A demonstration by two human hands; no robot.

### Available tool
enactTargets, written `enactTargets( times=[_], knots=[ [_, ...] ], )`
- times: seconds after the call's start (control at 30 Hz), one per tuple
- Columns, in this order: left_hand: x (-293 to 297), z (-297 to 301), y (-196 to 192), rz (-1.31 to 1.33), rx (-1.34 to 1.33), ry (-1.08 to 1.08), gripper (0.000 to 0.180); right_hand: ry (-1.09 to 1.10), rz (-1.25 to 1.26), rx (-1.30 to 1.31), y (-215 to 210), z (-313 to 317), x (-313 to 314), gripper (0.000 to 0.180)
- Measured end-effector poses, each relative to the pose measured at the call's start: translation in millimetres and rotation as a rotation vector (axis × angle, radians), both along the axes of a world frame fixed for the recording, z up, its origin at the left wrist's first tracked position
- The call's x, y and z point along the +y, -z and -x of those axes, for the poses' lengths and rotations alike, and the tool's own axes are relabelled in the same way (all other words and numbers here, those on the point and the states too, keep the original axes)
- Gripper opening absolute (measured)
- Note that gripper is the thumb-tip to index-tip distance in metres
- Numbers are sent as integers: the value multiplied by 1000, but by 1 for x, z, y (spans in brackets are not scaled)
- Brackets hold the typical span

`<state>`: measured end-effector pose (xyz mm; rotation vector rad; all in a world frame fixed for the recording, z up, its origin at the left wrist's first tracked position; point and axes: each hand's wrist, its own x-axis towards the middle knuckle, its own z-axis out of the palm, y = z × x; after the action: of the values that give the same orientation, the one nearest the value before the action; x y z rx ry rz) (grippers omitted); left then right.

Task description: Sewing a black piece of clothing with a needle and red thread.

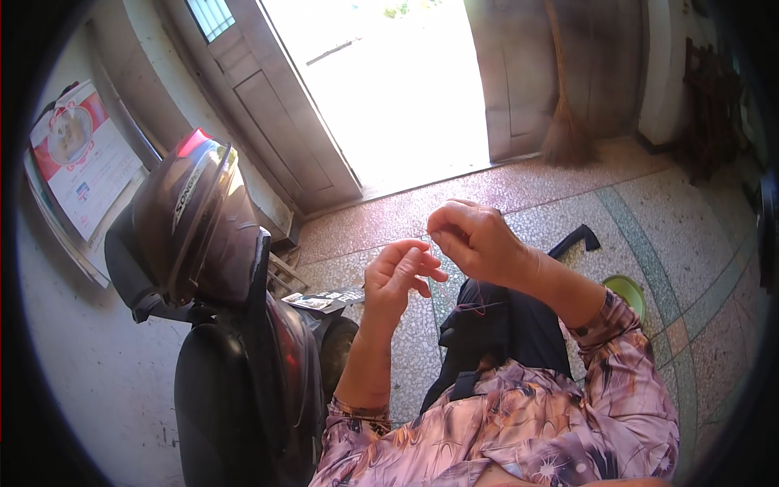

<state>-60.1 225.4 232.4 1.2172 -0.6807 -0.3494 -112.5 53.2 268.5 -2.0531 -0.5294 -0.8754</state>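
My left hand (395, 276) is raised over my lap, its thumb and forefinger pinched together and the other fingers loosely curled. Close to its upper right, my right hand (479, 237) is also closed in a pinch, fingertips turned toward the left. The two sets of fingertips are a small gap apart. A thin reddish thread (479, 308) hangs below the right hand toward dark cloth (472, 327) on my lap. Whatever the left fingertips pinch is too small to make out, and I cannot see a needle.
At my left stands a black scooter (213, 390) with a dark helmet (191, 219) on it. A broom (561, 134) leans by the bright doorway. A black hooked object (578, 240) and a green bowl (625, 294) are on the speckled floor (527, 195) at right.
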Motion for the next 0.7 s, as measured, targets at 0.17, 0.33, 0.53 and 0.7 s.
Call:
enactTargets(
  times=[0.17, 0.33, 0.53, 0.7],
  knots=[
    [-4, 3, 0, -44, -83, -56, 13, -1, 73, -145, -7, -9, -6, 5],
    [-2, 2, 0, -78, -67, -42, 13, 260, 365, -470, -10, -17, -8, 8],
    [-7, 2, -3, -15, -45, -11, 15, 195, 295, -372, -6, -23, -15, 4],
    [-8, 3, -8, -23, -56, -13, 16, 142, 265, -391, -12, -24, -17, 2]
  ],
)
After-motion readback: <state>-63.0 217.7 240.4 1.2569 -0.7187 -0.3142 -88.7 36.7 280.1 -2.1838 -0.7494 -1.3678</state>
